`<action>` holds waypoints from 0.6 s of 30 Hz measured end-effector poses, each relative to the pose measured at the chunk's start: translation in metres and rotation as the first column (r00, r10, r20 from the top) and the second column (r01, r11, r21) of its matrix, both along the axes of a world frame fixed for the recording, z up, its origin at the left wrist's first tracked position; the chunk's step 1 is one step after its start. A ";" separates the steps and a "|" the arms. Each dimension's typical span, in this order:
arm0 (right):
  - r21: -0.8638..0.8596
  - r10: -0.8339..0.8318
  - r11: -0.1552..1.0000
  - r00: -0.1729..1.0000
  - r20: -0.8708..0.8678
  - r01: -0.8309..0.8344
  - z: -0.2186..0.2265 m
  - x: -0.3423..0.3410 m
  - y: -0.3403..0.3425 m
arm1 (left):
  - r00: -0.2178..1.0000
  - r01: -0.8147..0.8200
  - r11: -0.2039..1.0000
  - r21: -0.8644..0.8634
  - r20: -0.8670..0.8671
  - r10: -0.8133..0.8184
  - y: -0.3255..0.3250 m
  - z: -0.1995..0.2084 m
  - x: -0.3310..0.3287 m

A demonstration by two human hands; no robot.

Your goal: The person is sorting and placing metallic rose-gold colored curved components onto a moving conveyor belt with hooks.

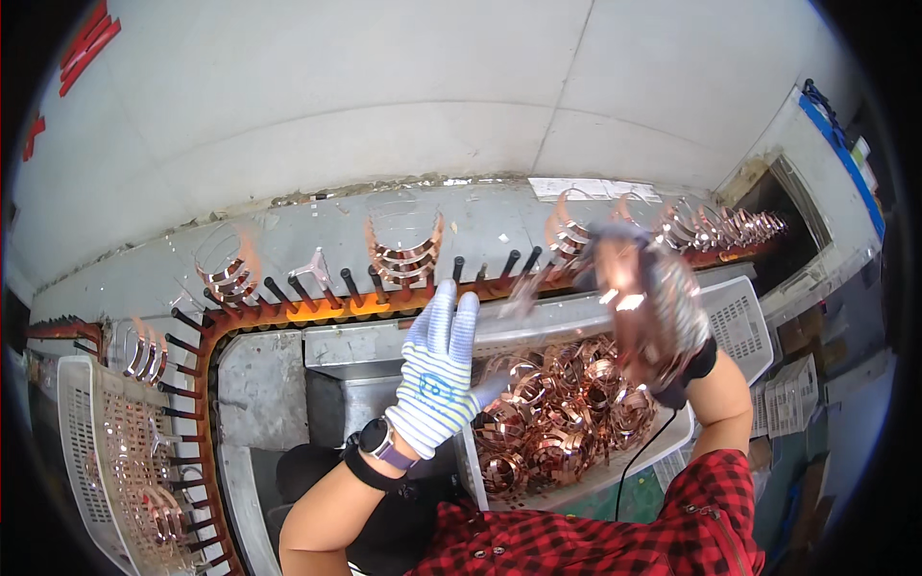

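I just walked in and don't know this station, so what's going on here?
The person's right hand, blurred, holds a bunch of shiny copper-coloured metal bands. The left hand, in a white-and-blue striped glove, is open, its fingertips near a black cylindrical peg on an orange-and-brown rail. To that hand's right, a white plastic crate holds a heap of similar curved bands. Other copper-coloured arcs stand along the rail.

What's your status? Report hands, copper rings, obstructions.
Left hand open, near black peg. Right hand blurred among copper rings, grip unclear. Ring heap in white basket; black cord crosses its near rim.
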State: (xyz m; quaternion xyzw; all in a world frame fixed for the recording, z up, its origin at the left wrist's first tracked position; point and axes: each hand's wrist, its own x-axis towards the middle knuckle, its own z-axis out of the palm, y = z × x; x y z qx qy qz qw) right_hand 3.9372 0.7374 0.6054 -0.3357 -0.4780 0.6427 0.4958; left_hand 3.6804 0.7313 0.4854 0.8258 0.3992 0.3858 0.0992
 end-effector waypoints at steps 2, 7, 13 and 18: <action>0.368 0.011 0.911 0.905 0.426 -0.185 -0.006 -0.007 -0.006 | 0.973 0.151 0.942 -0.300 0.213 -0.089 -0.006 -0.004 0.008; 0.579 0.010 0.647 0.765 0.644 -0.496 -0.009 -0.008 -0.016 | 0.976 0.191 0.827 -0.530 0.014 -0.216 0.004 -0.026 0.012; 0.047 -0.361 0.913 0.856 -0.372 0.405 -0.049 0.111 0.057 | 0.996 -0.025 0.787 -0.617 0.050 0.071 0.027 -0.038 -0.015; -0.306 -0.773 0.541 0.607 0.185 0.783 -0.159 0.179 0.140 | 0.882 0.213 0.688 -0.694 0.440 0.170 0.055 -0.011 -0.020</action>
